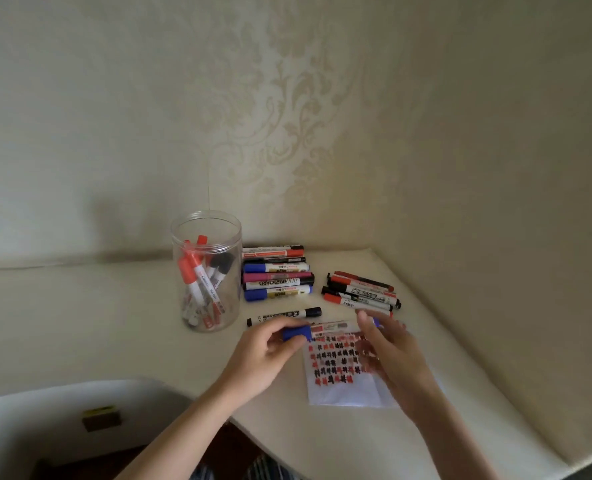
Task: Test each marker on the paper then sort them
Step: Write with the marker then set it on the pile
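fingers of the left hand (263, 355) pinch a cylindrical blue marker (317, 331); right hand (391, 351) blurred, grip unclear.
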`<state>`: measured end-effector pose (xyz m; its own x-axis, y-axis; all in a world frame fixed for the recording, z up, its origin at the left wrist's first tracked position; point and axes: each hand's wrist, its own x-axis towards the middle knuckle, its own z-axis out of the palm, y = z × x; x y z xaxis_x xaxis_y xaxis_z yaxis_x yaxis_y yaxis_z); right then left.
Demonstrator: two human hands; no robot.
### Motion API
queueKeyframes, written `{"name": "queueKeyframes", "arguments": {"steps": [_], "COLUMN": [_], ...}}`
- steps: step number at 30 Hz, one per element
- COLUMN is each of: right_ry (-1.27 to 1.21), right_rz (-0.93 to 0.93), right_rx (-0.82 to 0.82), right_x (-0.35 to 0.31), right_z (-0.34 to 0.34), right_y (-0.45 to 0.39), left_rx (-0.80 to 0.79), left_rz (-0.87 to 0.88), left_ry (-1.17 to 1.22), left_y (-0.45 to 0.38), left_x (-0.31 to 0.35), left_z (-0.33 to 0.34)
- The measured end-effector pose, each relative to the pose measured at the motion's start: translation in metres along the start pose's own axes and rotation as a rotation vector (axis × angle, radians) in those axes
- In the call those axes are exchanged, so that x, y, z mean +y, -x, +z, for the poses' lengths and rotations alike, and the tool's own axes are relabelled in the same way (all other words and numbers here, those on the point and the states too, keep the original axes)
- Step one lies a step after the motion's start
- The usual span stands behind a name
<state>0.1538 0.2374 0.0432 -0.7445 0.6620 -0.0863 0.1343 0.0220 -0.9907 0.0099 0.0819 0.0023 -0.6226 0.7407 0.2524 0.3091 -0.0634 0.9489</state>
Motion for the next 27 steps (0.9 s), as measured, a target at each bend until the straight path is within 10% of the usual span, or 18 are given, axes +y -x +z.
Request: {"name": "queueKeyframes", "arguments": {"steps": [8, 15, 27], "right_ry": [0.839, 0.976, 1.04], "right_rz": [-0.648, -0.373, -0.379], "right_rx": [0.004, 0.405, 0.43], "right_x": [0.016, 0.039, 0.033], "right_z": [-0.002, -0.044, -0.019], "right_y": [-0.009, -0.066, -0.086], "left_rx": [-0.059, 0.075, 0.073], "left_rz": [0.152, 0.258, 0.145], "left_ry": [-0.366, -0.821, -0.855], "left_y": [-0.01, -0.011, -0.019], "left_x": [0.005, -0.017, -0.02], "left_z": [-0.011, -0.025, -0.015]}}
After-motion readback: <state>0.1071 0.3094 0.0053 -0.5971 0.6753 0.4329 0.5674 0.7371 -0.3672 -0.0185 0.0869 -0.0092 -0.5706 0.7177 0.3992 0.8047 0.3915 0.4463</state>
